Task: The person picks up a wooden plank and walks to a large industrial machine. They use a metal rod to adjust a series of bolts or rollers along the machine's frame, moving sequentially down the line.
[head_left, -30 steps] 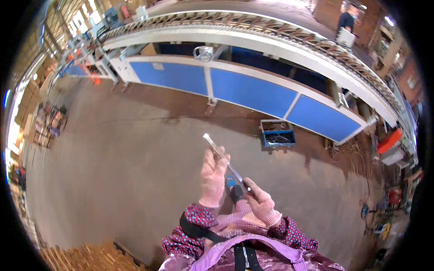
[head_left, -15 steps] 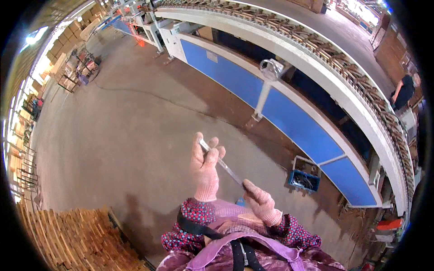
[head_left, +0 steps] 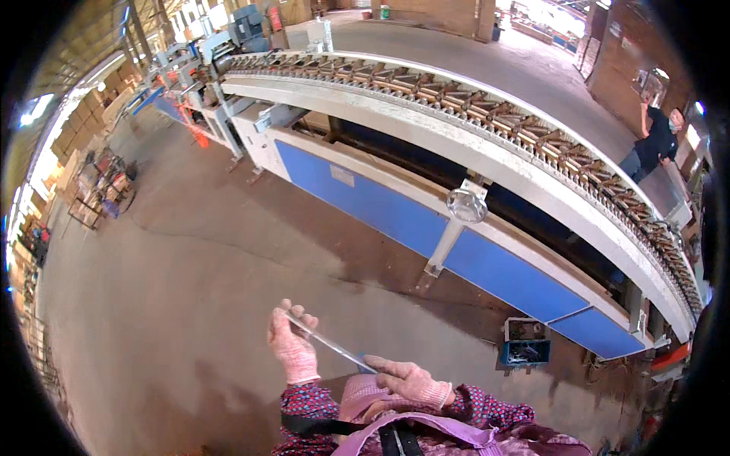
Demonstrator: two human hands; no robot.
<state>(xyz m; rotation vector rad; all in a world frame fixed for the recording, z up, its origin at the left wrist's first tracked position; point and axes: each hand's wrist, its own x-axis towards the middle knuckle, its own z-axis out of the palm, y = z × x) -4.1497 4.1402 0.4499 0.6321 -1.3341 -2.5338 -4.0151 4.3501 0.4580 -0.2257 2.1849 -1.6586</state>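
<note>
Head view: L grip (head_left: 293,351) holds far end of bar (head_left: 334,346), R grip (head_left: 411,381) its near end, slanting btwn; blue bin (head_left: 541,352) on floor (head_left: 190,304) nr machine (head_left: 365,199)

No words, numbers or signs can be read. A pale rectangular plate (head_left: 342,175), which looks like a label, sits near the top edge of the leftmost large blue side panel (head_left: 380,209) on the long white-framed conveyor machine (head_left: 395,97), but whatever it bears is too small to make out. Any marking on the slim metal bar (head_left: 331,344) is likewise too fine to tell.
</note>
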